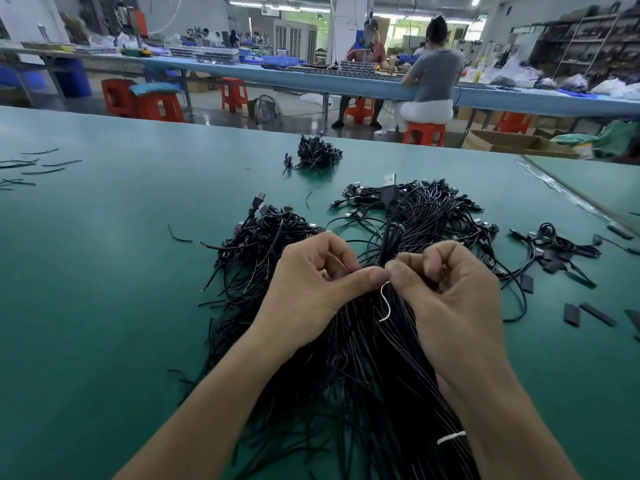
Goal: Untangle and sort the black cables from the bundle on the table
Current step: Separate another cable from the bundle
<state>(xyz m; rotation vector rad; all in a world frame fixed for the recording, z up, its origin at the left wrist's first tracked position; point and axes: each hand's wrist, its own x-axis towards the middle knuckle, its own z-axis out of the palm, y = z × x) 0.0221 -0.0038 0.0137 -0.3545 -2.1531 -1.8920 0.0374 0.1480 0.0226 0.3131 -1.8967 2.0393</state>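
A big bundle of black cables (360,368) lies on the green table (104,271) right before me, fanning toward the near edge. My left hand (311,275) and my right hand (446,282) meet over its top, thumbs touching. Both pinch a thin white twist tie (386,303) that hangs down between them. A small tuft of black cable ends (389,240) sticks up just behind my fingers. A second white tie (450,437) wraps the bundle beside my right forearm. More black USB cables lie in a left heap (263,233) and a far heap (426,206).
A small cable pile (317,154) sits far back on the table. Black sleeve pieces (571,315) and some cables (561,242) lie at the right, loose wire scraps (31,168) at the far left. Beyond the table are red stools and a seated person in grey (433,77).
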